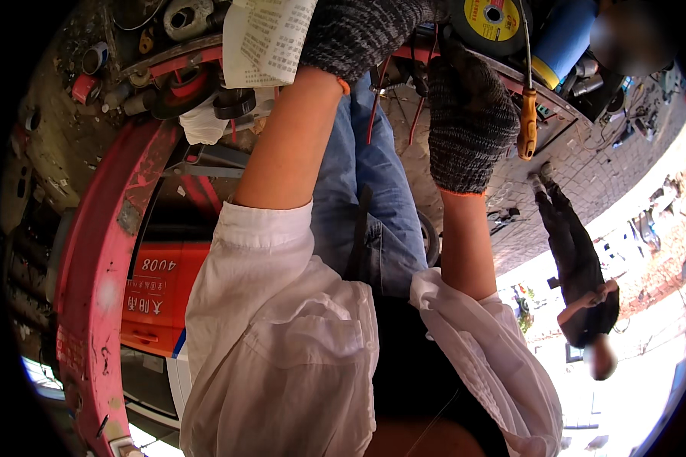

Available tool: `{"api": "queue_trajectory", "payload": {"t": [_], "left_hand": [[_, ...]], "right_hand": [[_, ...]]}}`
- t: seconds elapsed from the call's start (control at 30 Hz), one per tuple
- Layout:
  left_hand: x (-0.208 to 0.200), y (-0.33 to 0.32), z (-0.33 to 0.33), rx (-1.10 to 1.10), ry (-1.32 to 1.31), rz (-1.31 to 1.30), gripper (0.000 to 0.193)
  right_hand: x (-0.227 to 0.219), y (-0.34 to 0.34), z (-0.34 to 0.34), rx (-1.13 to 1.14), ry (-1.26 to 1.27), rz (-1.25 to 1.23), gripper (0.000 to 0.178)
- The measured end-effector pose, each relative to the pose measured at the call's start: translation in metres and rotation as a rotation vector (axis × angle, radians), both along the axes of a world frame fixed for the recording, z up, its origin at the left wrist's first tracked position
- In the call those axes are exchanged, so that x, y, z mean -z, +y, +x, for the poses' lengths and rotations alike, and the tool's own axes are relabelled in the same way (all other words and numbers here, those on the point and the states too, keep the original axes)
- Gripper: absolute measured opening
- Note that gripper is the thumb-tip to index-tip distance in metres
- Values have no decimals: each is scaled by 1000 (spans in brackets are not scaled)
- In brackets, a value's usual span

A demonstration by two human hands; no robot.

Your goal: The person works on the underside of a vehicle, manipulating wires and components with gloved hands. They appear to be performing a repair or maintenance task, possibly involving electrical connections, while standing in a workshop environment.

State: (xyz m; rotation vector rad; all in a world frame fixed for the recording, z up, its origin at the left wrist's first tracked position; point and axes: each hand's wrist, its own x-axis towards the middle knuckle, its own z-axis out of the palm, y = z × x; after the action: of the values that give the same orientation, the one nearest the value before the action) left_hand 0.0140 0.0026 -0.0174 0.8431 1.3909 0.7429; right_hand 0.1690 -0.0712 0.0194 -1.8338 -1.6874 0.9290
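Roughly between the two hands, below the edge of a worn, red-rimmed metal table [187, 61], hang thin, red, rod-like pieces [373, 114]; their upper ends meet dark clutter, and what they belong to is unclear. The left hand [362, 34], in a dark grey knitted glove with an orange cuff, reaches over the table edge beside a creased white sheet of printed paper [267, 42]. Its fingers run toward the top of the view, so how far they are open, or what they grip, cannot be told. The right hand [472, 114], gloved alike, has its fingers turned away toward the table; their opening and any hold are likewise hidden. Just beside it hangs a screwdriver with a translucent orange handle [527, 126], its shaft upward, near a round black disc with a yellow label [486, 27]. Farther right lies a blue cylinder with a yellow band [568, 42]. Outward, a scuffed pink-red curved metal frame [91, 259] stands left, before an orange-red vehicle [160, 266]. Well apart, at right, a person in dark clothes [575, 244] stands on grey paving [511, 190].
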Motion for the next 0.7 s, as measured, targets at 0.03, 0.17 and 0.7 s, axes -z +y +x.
{"api": "queue_trajectory", "payload": {"t": [0.03, 0.17, 0.7], "left_hand": [[2, 0, 0, 3, 10, 10, 23], [-4, 2, -1, 45, 94, 18, 24], [-2, 1, 7, 41, 148, 87, 21]], "right_hand": [[-3, 1, -1, 4, -10, -28, 31], [-12, 2, -9, 75, 19, -64, 30], [-11, 0, -8, -4, -96, -4, 28]]}}
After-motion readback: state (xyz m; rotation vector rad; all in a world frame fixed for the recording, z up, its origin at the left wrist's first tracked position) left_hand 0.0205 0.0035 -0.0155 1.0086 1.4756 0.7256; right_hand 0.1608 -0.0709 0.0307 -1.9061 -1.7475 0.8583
